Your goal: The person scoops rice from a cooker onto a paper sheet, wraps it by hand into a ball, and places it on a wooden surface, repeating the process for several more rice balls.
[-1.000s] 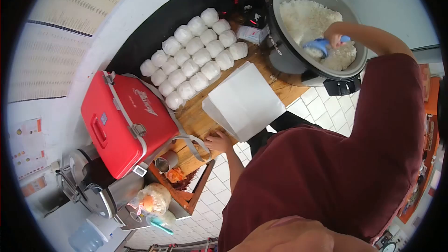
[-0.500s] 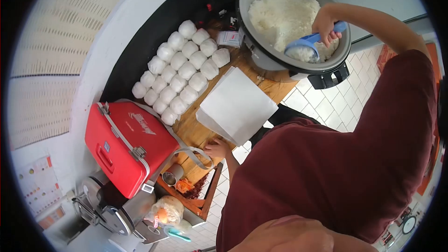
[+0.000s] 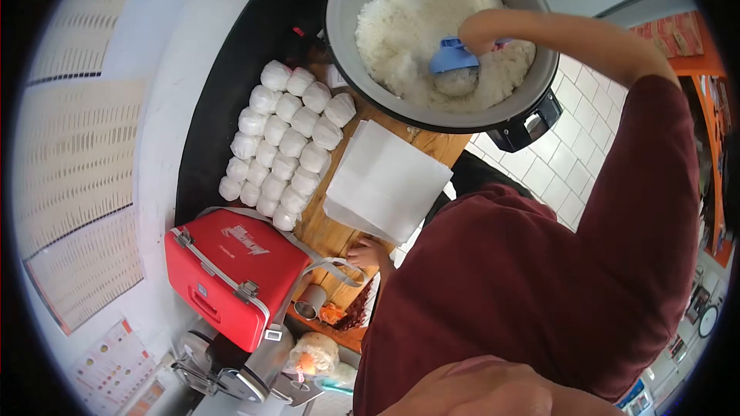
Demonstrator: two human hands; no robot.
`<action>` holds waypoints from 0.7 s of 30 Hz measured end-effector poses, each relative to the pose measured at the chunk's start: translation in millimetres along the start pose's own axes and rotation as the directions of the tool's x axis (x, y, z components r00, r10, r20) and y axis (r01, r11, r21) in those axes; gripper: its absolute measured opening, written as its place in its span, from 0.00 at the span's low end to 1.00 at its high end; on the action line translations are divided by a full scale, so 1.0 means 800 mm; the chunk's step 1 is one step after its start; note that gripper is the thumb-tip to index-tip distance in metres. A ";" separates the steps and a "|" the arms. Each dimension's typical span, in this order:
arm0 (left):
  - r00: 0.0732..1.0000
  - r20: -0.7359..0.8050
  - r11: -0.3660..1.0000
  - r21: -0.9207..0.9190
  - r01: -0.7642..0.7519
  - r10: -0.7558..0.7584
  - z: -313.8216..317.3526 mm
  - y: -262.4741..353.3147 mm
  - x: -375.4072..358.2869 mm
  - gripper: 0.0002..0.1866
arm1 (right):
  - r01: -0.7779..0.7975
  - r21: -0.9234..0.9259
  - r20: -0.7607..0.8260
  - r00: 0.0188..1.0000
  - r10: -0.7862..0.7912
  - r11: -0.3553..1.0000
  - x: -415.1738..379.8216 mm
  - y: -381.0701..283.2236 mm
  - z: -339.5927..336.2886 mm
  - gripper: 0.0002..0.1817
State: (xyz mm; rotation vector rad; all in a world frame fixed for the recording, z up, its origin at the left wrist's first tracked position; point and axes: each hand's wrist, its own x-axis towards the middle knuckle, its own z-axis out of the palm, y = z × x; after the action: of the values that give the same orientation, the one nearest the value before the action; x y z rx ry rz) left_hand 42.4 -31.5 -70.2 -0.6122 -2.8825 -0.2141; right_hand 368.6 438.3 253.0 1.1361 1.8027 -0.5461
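Observation:
My right hand (image 3: 479, 32) grips a blue scoop (image 3: 452, 56), its bowl pressed down into the white rice (image 3: 416, 8) inside a large round pot (image 3: 345, 46). The scoop's handle is mostly hidden by the hand. My left hand (image 3: 370, 253) rests on the wooden table (image 3: 327, 233), fingers apart and holding nothing. It lies just below a stack of white paper sheets (image 3: 389, 177) and beside a grey strap (image 3: 339, 266). Left of the paper, many white wrapped bundles (image 3: 293, 142) stand in close rows.
A red cooler bag (image 3: 231, 262) stands at lower left, with a metal cup (image 3: 311, 302) and orange scraps (image 3: 332, 313) near it. Below is a plastic bag of pale food (image 3: 314, 354). Shelves (image 3: 713, 123) are at the right, and a black pot handle (image 3: 528, 127) juts out.
My right hand has lowered the scoop into the rice, tipping it over. The view has shifted, so the pot appears further left and larger. My left hand stays on the table.

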 end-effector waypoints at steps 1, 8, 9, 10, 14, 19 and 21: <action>1.000 0.002 1.000 0.007 -0.012 0.012 0.007 -0.004 0.000 0.31 | 0.001 0.012 0.008 1.000 -0.002 1.000 -0.006 -0.002 -0.005 0.08; 0.997 -0.062 0.999 -0.012 -0.037 0.036 0.010 -0.005 0.000 0.31 | 0.083 -0.096 0.144 0.987 -0.069 0.992 -0.040 -0.033 -0.009 0.09; 0.998 -0.041 0.999 -0.018 -0.044 0.043 0.008 -0.006 0.001 0.31 | 0.129 -0.187 0.182 0.979 -0.095 0.974 -0.040 -0.039 -0.011 0.08; 0.998 -0.039 0.999 -0.018 -0.040 0.040 0.008 -0.004 0.000 0.31 | 0.129 -0.190 0.184 0.978 -0.094 0.973 -0.034 -0.043 -0.012 0.08; 0.997 -0.068 0.997 -0.062 -0.045 0.040 0.000 -0.001 0.000 0.31 | 0.054 -0.090 0.390 0.921 -0.014 0.995 -0.010 -0.046 -0.008 0.07; 0.999 -0.041 0.998 -0.060 0.023 -0.026 -0.001 0.001 -0.003 0.31 | -0.126 0.262 0.635 0.769 -0.073 0.957 -0.004 -0.019 -0.002 0.08; 0.998 -0.056 0.999 -0.049 -0.005 0.003 0.005 -0.003 0.001 0.31 | 0.014 0.161 0.531 0.842 -0.098 0.987 -0.030 -0.044 -0.013 0.08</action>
State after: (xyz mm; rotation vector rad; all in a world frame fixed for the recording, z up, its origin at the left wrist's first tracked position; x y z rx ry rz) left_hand 39.9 -32.7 -74.4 -0.6105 -2.8298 -0.2981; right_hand 336.8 418.2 275.5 0.9084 1.3195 -0.9487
